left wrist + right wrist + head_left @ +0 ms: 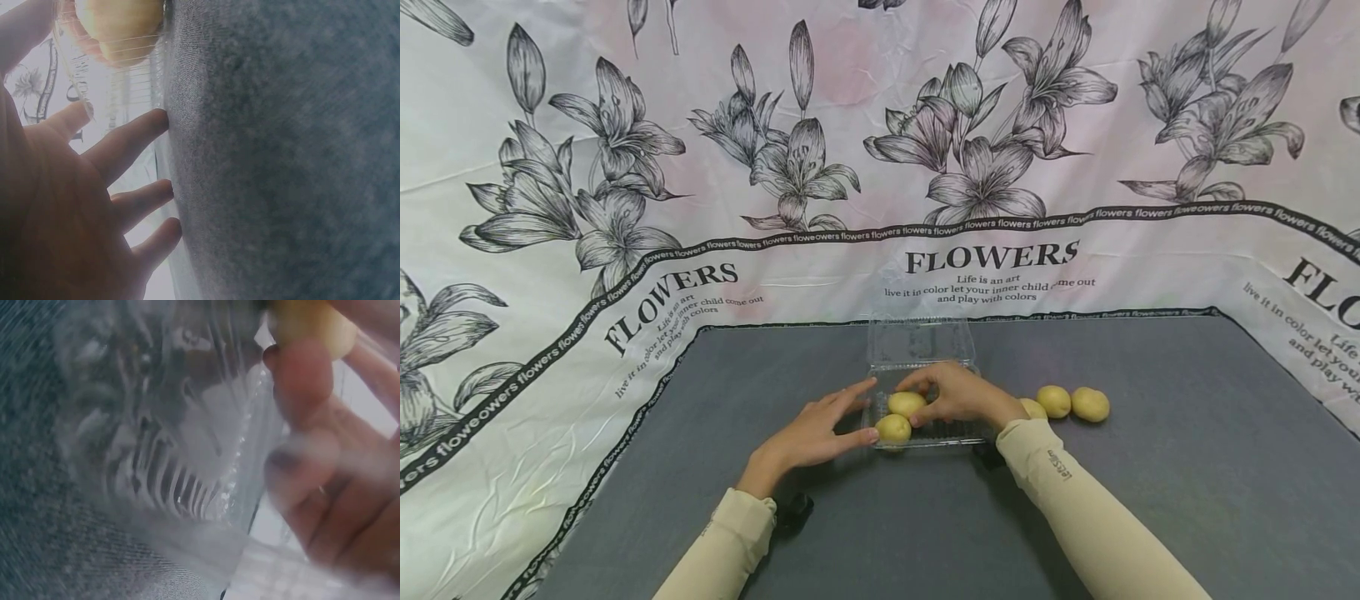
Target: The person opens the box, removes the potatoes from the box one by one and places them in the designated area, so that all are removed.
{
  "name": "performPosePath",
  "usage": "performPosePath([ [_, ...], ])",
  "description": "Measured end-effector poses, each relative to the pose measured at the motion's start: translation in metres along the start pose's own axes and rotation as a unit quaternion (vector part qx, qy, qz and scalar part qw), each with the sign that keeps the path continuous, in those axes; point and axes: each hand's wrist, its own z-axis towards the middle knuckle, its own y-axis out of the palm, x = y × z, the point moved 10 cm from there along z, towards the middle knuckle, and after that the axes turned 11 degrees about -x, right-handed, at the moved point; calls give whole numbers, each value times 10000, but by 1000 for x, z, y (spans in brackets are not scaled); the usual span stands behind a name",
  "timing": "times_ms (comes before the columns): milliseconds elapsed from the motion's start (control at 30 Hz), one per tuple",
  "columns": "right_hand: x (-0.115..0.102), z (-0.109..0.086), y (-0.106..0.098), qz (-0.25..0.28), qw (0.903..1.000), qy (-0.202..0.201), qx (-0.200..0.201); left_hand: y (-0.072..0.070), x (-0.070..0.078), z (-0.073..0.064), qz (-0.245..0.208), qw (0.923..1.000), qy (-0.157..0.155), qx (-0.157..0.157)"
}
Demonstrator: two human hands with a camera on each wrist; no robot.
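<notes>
A clear plastic clamshell container [951, 432] stands with its lid [921, 342] tilted back. Two yellow potatoes lie at its left end, a front potato [892, 430] and a rear potato [907, 404]. My right hand [957, 392] reaches in from the right and holds the rear potato between thumb and fingers; in the right wrist view part of that potato [312, 328] shows beyond the fingertips. My left hand [812, 429] spreads its fingers at the container's left side, thumb tip at the front left corner. The left wrist view shows this hand [75, 181] with straight fingers below a potato [122, 28] seen through the plastic.
Right of the container lie more potatoes: a middle one [1054, 402], a right one [1090, 405], and one [1032, 408] partly hidden by the right wrist. A grey cloth [1187, 467] covers the table. Behind it hangs a flower-printed curtain [820, 275].
</notes>
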Motion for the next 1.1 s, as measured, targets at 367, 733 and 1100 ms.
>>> performPosePath([
  [367,1,-2,-2,162,9999,-31,28,0,1,0,31,10000,-21,13],
  [733,-5,-6,-8,414,9979,-448,200,0,0,0,68,10000,-17,39],
  [1100,-11,-13,-14,-154,9970,-566,507,0,-1,1,83,9999,-53,16],
])
